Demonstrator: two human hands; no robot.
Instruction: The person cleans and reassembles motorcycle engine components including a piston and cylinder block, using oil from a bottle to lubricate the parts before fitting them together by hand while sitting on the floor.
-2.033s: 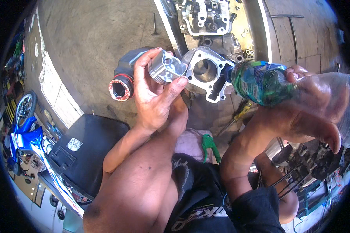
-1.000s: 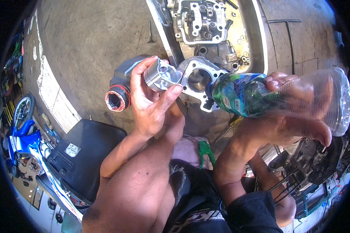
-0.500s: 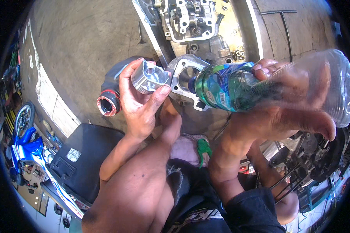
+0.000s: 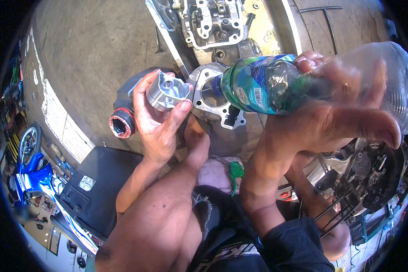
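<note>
A shiny metal piston (image 4: 168, 94) is pinched between the thumb and fingers of my left hand (image 4: 161, 129), its open skirt side and pin hole showing. My right hand (image 4: 333, 102) is wrapped around a clear plastic bottle (image 4: 254, 86) with a green and blue label. The bottle lies nearly level, its blue neck end pointing left towards the piston. Behind that neck, farther down, sits an engine cylinder block (image 4: 201, 102) with a round bore; the bottle hides part of it. Inside the bottle something dark green shows, blurred.
A cylinder head (image 4: 213, 27) lies at the far side beside a yellowish tray (image 4: 267, 22). Left of the block is a dark container with a red-rimmed mouth (image 4: 122, 123). Engine parts (image 4: 367, 167) are at right, a black case (image 4: 99, 188) at left, and a T-handle tool (image 4: 328, 27) at far right.
The bottle in my right hand has moved a little away from me and left, uncovering more of the cylinder block's near corner. My left hand keeps the piston, slightly tilted. The whole view has shifted slightly.
</note>
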